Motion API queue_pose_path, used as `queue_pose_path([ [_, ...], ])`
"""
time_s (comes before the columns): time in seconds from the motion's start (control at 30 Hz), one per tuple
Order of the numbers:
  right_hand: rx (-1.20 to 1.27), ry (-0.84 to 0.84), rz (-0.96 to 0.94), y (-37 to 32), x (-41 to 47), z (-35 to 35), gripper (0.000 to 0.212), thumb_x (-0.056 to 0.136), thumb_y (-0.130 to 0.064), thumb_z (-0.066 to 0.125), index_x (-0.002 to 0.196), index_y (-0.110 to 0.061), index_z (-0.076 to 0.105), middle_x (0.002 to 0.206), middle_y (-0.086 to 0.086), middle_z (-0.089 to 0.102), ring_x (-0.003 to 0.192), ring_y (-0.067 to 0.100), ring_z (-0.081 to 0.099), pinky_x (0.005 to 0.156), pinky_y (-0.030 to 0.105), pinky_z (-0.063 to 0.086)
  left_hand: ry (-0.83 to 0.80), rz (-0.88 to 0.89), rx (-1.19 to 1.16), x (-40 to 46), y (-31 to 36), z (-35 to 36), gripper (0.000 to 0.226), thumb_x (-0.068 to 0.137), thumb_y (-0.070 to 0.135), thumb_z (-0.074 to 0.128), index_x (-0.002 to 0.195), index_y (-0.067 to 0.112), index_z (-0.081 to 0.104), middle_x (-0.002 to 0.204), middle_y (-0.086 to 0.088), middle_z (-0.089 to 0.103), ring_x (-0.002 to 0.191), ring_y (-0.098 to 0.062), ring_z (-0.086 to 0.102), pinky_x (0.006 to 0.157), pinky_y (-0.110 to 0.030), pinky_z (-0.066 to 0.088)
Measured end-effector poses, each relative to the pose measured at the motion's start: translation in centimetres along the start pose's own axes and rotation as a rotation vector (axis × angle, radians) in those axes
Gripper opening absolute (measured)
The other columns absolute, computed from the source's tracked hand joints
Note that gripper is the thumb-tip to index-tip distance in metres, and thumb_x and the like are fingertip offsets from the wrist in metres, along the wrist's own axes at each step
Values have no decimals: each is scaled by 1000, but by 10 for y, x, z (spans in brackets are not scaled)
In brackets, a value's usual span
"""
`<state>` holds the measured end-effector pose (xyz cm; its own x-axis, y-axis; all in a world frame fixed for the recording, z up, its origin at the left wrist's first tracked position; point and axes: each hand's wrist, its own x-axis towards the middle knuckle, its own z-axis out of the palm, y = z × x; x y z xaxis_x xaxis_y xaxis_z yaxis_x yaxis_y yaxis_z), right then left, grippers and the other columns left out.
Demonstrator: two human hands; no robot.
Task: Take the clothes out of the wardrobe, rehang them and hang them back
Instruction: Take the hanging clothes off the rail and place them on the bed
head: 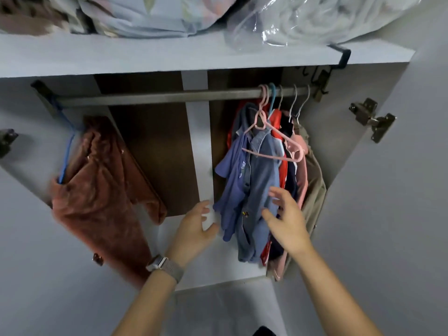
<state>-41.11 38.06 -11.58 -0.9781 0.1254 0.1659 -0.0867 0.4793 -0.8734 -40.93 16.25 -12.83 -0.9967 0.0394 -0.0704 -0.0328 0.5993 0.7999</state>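
Note:
Several garments hang bunched at the right end of the wardrobe rail (157,97): a blue shirt (232,180), a denim shirt (259,180), red, dark, pink (301,175) and beige (315,185) pieces. An empty pink hanger (274,141) hangs in front of them. A rust-brown garment (104,190) hangs on a blue hanger (66,156) at the far left. My left hand (194,229), with a watch on its wrist, is open just left of the blue shirt's hem. My right hand (288,219) is open, fingers spread against the denim shirt's lower part.
A shelf (169,57) above the rail carries folded bedding (150,15) and a clear plastic bag with a quilt (315,18). Both wardrobe doors stand open; metal hinges (373,120) stick out at the right. A white centre post (198,146) stands behind the rail.

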Motion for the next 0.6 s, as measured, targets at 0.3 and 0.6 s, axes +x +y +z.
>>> queue_pose_path([
  [0.3,494,204,387,-42,108,-83,21,97,-35,44,94,-22,61,102,3,64,94,20,61,86,44,50,22,-41,-63,95,5,22,47,88,10,60,133,12,46,117,1,54,92,-6,54,70,-5,39],
  [0.6,-329,-354,299,-69,182,-60,15,89,-24,57,102,-17,59,76,2,71,60,9,67,53,22,51,17,-96,-91,187,16,50,17,90,4,49,101,11,61,97,-2,62,87,-17,60,83,-24,41],
])
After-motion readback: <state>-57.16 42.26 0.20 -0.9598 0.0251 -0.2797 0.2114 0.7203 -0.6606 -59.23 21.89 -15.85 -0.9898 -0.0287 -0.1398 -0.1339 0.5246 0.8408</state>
